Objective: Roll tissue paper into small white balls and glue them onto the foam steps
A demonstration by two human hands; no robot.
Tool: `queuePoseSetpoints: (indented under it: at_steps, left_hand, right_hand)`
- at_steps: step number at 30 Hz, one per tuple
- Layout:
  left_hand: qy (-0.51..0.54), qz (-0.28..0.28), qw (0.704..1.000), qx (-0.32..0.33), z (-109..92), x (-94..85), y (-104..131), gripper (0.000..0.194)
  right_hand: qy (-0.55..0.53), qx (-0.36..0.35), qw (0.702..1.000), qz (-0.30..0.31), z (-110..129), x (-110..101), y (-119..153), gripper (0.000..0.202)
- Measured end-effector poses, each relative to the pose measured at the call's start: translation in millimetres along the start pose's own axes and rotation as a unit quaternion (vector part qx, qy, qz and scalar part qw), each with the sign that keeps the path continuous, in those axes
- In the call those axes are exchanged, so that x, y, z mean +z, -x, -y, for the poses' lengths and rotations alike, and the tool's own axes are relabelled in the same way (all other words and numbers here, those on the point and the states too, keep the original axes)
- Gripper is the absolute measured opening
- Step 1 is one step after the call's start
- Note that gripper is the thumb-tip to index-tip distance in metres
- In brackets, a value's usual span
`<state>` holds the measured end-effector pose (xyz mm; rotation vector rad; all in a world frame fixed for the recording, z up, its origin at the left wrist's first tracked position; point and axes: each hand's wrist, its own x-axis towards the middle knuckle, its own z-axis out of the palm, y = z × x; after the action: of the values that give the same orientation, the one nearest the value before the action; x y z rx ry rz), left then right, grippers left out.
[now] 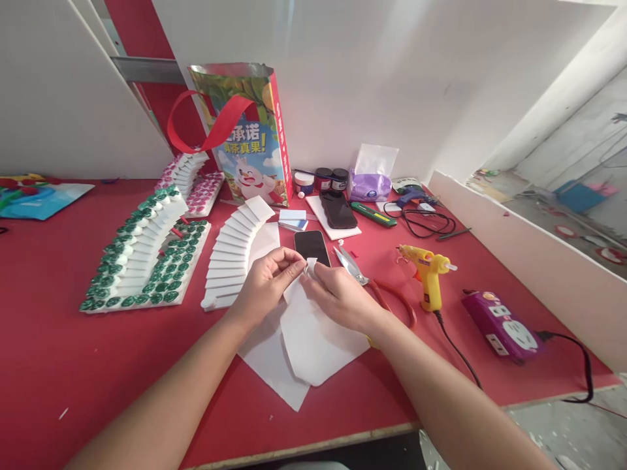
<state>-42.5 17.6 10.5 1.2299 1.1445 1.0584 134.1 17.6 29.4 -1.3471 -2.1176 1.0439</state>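
Observation:
My left hand [268, 282] pinches the tip of a small white strip [311, 262] near the middle of the table. Close against it on the right, my right hand [337, 294] has its fingers closed on the same white piece. Beneath my hands lie white sheets [321, 346], one overlapping another. Just beyond my fingertips is a dark phone [312, 245], partly covered by them. Scissors with red handles [392, 297] lie right beside my right hand. Left of my left hand stands a fan-shaped row of white steps [228, 258].
A model with green rosettes [181, 266] stands at left, a gift bag [249, 143] behind. A yellow glue gun [428, 277] and a purple power strip [504, 326] lie right. Further back are a second phone [337, 210], green cutter [373, 214], jars [323, 179] and tissues [369, 186].

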Motion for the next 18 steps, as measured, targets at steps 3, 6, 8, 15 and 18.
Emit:
queuePoseSetpoints:
  at_steps: [3, 6, 8, 15, 18]
  left_hand:
    - [0.041, 0.040, 0.998, -0.012, -2, -0.8, 0, 0.037]
    - [0.009, 0.071, 0.997, -0.017, -3, -0.3, 2, 0.040]
    - [-0.014, 0.084, 0.996, -0.015, -2, 0.2, 3, 0.034]
    - [0.111, -0.063, 0.992, 0.020, -10, -13.2, -3, 0.031]
    - [0.192, -0.125, 0.973, 0.026, -17, -22.8, -8, 0.037]
  right_hand:
    - [-0.040, -0.011, 0.999, -0.018, -3, -3, 0, 0.030]
    - [-0.048, -0.045, 0.998, 0.001, -5, -5, 3, 0.016]
    - [-0.029, -0.050, 0.998, 0.021, -3, -4, 4, 0.016]
    - [-0.281, 0.057, 0.951, 0.114, 0, -22, 5, 0.066]
    - [-0.287, 0.106, 0.936, 0.176, -4, -48, 10, 0.034]
